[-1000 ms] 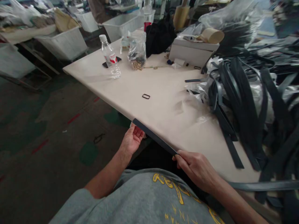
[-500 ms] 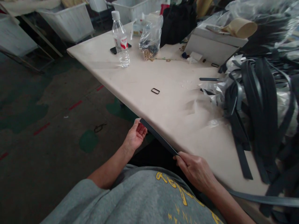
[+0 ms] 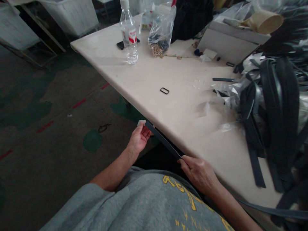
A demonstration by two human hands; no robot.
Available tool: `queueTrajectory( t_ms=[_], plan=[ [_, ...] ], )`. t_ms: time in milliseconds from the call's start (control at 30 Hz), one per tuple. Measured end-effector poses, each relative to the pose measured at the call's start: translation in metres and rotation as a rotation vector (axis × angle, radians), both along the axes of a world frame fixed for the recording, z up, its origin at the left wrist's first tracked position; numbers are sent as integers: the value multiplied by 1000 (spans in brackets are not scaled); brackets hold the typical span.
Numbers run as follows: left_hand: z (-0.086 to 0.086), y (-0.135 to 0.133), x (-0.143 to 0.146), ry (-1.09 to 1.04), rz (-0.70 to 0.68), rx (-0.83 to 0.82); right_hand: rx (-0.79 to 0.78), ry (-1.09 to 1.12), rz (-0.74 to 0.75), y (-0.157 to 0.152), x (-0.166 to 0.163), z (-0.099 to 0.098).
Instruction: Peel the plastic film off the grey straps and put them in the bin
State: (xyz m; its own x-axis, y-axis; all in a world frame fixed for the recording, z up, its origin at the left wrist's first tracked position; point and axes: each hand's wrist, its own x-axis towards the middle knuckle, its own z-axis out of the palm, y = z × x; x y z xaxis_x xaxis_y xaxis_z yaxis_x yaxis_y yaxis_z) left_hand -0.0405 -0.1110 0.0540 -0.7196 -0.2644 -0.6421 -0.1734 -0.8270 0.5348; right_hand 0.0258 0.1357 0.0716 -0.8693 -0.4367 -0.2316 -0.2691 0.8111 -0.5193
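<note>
A dark flat strap [image 3: 166, 141] is stretched between my hands just off the table's near edge. Its far end is pinched in my left hand [image 3: 139, 138], thumb on top and the other fingers curled below. A small whitish piece [image 3: 141, 122] sticks out at the left fingertips; I cannot make out what it is. My right hand [image 3: 198, 171] grips the strap closer to my body, its fingers closed round it. A black rectangular ring [image 3: 165, 91] lies flat on the table beyond my hands, touched by neither.
The pale table [image 3: 144, 86] bears a water bottle [image 3: 129, 37], a phone [image 3: 120, 45], a clear bag of metal parts [image 3: 161, 38] and a tilted box [image 3: 228, 43]. A heap of dark straps [image 3: 276, 112] fills the right side. White bins [image 3: 72, 16] stand behind.
The whitish piece has come into sight at my left fingertips. Both hands keep their hold on the strap. The table's things sit slightly further right and higher in view.
</note>
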Motion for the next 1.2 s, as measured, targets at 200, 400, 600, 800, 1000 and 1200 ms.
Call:
queueTrajectory(
  t_ms=[200,400,600,800,1000,1200],
  plan=[
    [-13,-14,6,19,-148,-125,0,-111,72,0,-1,9],
    [-21,-32,18,-17,-268,-219,-90,-202,148,-6,0,29],
    [-21,-40,25,-44,-341,-256,-44,-83,193,-14,2,32],
    [-26,-13,42,-71,-494,-59,48,-149,133,-65,-29,20],
    [-18,-19,45,-123,-296,20,-116,-10,21,-42,-35,38],
    [0,-15,51,-67,-378,65,-114,35,22,-63,-47,38]
  ],
)
